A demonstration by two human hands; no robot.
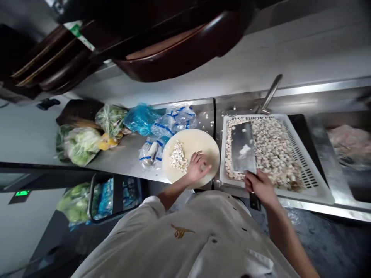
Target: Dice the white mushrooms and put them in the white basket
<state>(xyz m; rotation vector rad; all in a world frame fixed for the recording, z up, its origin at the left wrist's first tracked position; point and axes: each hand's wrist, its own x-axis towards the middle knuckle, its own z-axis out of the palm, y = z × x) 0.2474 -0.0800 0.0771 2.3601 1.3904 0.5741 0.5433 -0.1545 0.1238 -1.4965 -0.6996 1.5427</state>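
Observation:
My right hand [261, 185] is closed round the dark handle of a cleaver [242, 148]. The broad blade lies over a white slotted tray [314, 166], with a few pale bits stuck to it. Chopped whitish pieces, which look like mushroom, fill the tray [275, 143]. My left hand [198, 166] is over the round, cream cutting board [210, 146], fingers apart and holding nothing. Left of that hand, a small pile of white chopped pieces [178, 157] sits on the board. I cannot tell whether the left hand touches the board.
Crumpled clear bags with blue stripes [174, 121] and a blue bag [142, 119] lie behind the board. Bagged leafy greens [82, 144] stand farther left. A tap [271, 94] rises behind the tray. Dark round vessels [185, 52] hang low overhead. At right is a sink [359, 181].

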